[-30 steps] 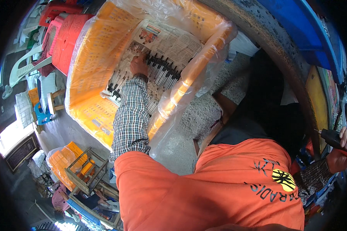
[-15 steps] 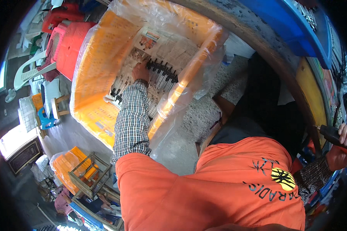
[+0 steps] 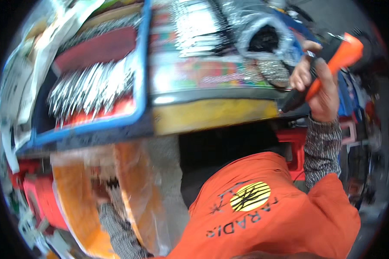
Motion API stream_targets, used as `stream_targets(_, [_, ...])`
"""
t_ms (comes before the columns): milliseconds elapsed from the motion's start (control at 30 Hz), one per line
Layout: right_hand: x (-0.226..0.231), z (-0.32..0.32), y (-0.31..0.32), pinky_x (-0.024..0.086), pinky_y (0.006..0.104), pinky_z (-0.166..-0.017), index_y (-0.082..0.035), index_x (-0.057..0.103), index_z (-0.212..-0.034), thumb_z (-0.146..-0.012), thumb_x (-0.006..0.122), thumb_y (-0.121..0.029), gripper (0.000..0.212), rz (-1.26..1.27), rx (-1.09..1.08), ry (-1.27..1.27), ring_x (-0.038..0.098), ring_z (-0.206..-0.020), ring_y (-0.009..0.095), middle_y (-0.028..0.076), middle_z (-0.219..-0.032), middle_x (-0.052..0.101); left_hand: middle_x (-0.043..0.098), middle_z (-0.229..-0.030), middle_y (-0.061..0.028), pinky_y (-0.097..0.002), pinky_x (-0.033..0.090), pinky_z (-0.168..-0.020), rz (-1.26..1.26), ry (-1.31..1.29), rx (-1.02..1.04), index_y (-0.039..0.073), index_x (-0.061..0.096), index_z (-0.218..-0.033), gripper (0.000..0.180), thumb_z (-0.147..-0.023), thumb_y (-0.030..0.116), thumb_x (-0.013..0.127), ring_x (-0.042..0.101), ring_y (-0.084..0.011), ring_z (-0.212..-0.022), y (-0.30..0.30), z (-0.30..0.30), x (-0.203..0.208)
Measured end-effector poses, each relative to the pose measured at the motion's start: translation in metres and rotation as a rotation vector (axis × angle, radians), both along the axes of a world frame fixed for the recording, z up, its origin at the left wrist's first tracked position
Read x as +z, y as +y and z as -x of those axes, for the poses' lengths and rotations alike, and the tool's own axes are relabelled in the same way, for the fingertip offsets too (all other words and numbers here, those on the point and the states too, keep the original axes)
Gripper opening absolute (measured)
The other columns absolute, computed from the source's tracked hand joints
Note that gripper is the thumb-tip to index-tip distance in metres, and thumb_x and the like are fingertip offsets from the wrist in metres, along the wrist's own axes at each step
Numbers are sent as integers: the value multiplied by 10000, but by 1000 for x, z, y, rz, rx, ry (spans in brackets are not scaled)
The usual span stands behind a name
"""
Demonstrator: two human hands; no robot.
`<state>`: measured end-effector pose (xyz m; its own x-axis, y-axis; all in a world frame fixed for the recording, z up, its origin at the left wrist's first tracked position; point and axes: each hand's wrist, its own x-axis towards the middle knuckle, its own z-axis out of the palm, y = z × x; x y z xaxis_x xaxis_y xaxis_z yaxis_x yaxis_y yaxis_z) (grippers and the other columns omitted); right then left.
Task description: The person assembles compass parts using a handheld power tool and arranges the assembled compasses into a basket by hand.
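My right hand grips a black-and-orange power screwdriver above the right end of the table. Its dark, narrow front end slants down to the left, near the table edge. Low on the left, my left hand reaches into an orange crate lined with clear plastic. Motion smears its fingers, so what they hold does not show. Small dark tips appear beside this hand inside the crate. On the table, a blue tray bears many slim white and silver rods.
Another pile of slim rods lies on the table beyond its yellow front edge. Nearby are a clear plastic bag around dark parts and a dish of small metal pieces. Red seats stand beyond the crate.
The view has swung right, from the crate to the table. My right hand with the screwdriver now shows fully. My left hand remains in the crate, now blurred.
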<state>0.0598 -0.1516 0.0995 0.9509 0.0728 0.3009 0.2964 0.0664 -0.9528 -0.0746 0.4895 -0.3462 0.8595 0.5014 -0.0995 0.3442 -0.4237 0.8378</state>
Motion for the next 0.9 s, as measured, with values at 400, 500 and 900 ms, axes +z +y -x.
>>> stream_targets(400, [69,-48,-152,480,228,-524,-29,465,-947,-789,641,-243,318,357,-460,166,555,-579,107,34,-682,520,545,-753,-117,-299,442,-612,-549,-300,-358,-30,590,-959,217,-783,-39,463,548,-219,-681,-194,-66,288])
stream_targets(500, [57,-67,-196,490,241,-479,-5,451,-940,-767,660,-283,389,514,-540,139,539,-554,101,32,-707,485,504,-686,-102,-285,417,-553,-544,-380,-406,-36,582,-960,231,-784,-57,435,508,-195,-597,-214,-65,295])
stream_targets(900, [47,-131,-279,496,382,-603,-4,501,-995,-669,675,-378,526,1447,-779,226,608,-644,204,123,-781,592,515,-671,-141,-349,430,-535,-654,-355,-563,-2,576,-825,213,-674,-66,441,537,-280,-597,-253,-51,293])
